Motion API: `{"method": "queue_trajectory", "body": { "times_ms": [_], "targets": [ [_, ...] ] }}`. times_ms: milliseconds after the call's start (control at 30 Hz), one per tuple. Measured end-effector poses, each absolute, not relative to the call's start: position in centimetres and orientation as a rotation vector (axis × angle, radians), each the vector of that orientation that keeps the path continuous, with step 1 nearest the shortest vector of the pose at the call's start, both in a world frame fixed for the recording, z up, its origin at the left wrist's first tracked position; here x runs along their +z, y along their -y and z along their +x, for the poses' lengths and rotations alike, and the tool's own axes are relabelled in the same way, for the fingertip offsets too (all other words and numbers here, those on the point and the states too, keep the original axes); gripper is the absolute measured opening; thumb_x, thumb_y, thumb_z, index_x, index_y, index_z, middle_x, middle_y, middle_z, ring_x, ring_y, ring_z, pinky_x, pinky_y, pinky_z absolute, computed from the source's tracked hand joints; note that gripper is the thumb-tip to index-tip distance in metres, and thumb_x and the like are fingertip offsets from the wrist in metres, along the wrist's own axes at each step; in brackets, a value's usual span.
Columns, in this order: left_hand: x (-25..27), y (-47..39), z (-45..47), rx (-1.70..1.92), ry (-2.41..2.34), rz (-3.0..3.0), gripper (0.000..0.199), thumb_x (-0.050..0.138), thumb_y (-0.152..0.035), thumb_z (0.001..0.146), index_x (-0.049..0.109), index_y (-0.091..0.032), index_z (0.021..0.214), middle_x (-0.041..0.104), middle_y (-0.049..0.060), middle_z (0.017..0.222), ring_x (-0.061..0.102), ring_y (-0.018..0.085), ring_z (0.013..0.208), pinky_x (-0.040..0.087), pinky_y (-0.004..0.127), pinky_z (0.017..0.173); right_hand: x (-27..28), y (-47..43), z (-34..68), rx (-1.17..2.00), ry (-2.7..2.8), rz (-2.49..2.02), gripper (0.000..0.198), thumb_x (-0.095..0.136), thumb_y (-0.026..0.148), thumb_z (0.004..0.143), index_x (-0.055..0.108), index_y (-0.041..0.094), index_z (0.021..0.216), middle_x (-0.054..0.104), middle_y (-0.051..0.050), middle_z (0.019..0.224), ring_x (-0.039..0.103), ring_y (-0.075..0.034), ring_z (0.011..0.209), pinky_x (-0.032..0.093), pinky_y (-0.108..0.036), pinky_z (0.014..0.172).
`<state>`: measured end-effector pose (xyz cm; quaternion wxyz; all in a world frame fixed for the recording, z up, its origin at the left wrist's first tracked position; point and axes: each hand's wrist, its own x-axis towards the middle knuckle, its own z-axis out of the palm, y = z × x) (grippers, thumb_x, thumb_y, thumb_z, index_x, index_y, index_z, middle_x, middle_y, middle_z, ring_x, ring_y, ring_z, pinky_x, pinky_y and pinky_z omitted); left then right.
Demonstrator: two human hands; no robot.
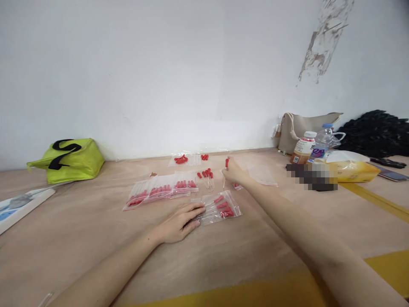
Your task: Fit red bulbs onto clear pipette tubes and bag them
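My left hand (181,221) lies on the table, fingers stretched out and thumb apart, its fingertips on the left edge of a clear zip bag (209,216). Inside that bag are several droppers with red bulbs (226,211). Farther forward, my right hand (235,171) is closed on a red-bulbed dropper (226,163), its thin tube hanging down. Just left of it lie several loose droppers (208,175). Filled zip bags (153,190) overlap in a row at the left. Part of another bag (237,186) with red bulbs shows beneath my right forearm.
More red bulbs (181,159) lie on plastic near the wall, beside a small cluster (204,157). A flat clear bag (262,175) is right of my hand. A green bag (75,162) stands left; bottles (303,149), a beige bag (300,123) and a yellow packet (358,169) stand right.
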<state>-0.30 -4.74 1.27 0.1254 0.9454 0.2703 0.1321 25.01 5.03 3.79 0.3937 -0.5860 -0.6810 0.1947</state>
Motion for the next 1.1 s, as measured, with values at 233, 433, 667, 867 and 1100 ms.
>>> {"method": "queue_trajectory", "body": {
  "times_ms": [233, 433, 667, 867, 1100],
  "targets": [
    [1.1, 4.4, -0.3, 0.373, -0.76, 2.78, 0.042, 0.035, -0.028, 0.09, 0.031, -0.026, 0.132, 0.035, 0.005, 0.134, 0.033, 0.021, 0.122, 0.03, 0.038, 0.101, 0.6, 0.0, 29.3, 0.797, 1.227, -1.322, 0.06, 0.051, 0.019, 0.066, 0.02, 0.017, 0.118, 0.048, 0.007, 0.055, 0.053, -0.013, 0.045, 0.046, -0.025, 0.047],
    [1.1, 4.4, -0.4, 0.387, -0.769, 2.779, 0.042, 0.035, -0.029, 0.09, 0.03, -0.028, 0.132, 0.035, 0.004, 0.135, 0.034, 0.021, 0.122, 0.03, 0.039, 0.1, -1.1, 1.2, 27.6, 0.912, 1.109, -1.161, 0.047, 0.054, 0.025, 0.069, 0.024, 0.023, 0.104, 0.052, 0.005, 0.065, 0.057, -0.013, 0.052, 0.052, -0.028, 0.053],
    [1.3, 4.4, -0.2, 0.348, -0.77, 2.801, 0.041, 0.033, -0.029, 0.091, 0.031, -0.029, 0.132, 0.035, 0.0, 0.136, 0.031, 0.019, 0.124, 0.024, 0.04, 0.104, -1.5, 2.0, 27.1, 1.093, 1.198, -1.093, 0.025, 0.051, 0.03, 0.074, 0.037, 0.022, 0.093, 0.055, 0.002, 0.07, 0.06, -0.012, 0.059, 0.051, -0.03, 0.062],
    [1.6, 4.6, -0.1, 0.36, -0.769, 2.774, 0.04, 0.035, -0.029, 0.09, 0.032, -0.03, 0.131, 0.039, -0.001, 0.133, 0.034, 0.019, 0.122, 0.026, 0.04, 0.103, -1.5, 2.1, 28.4, 0.936, 1.642, -1.192, 0.027, 0.061, 0.036, 0.067, 0.059, 0.015, 0.083, 0.06, 0.0, 0.067, 0.053, -0.011, 0.056, 0.045, -0.024, 0.054],
    [1.6, 4.6, 0.0, 0.371, -0.78, 2.77, 0.039, 0.034, -0.028, 0.09, 0.034, -0.031, 0.13, 0.039, -0.001, 0.133, 0.034, 0.018, 0.122, 0.027, 0.038, 0.102, -1.4, 1.9, 27.3, 0.891, 1.691, -1.184, 0.021, 0.06, 0.029, 0.067, 0.061, 0.015, 0.082, 0.061, -0.001, 0.064, 0.055, -0.013, 0.058, 0.044, -0.024, 0.052]
  ]
}}
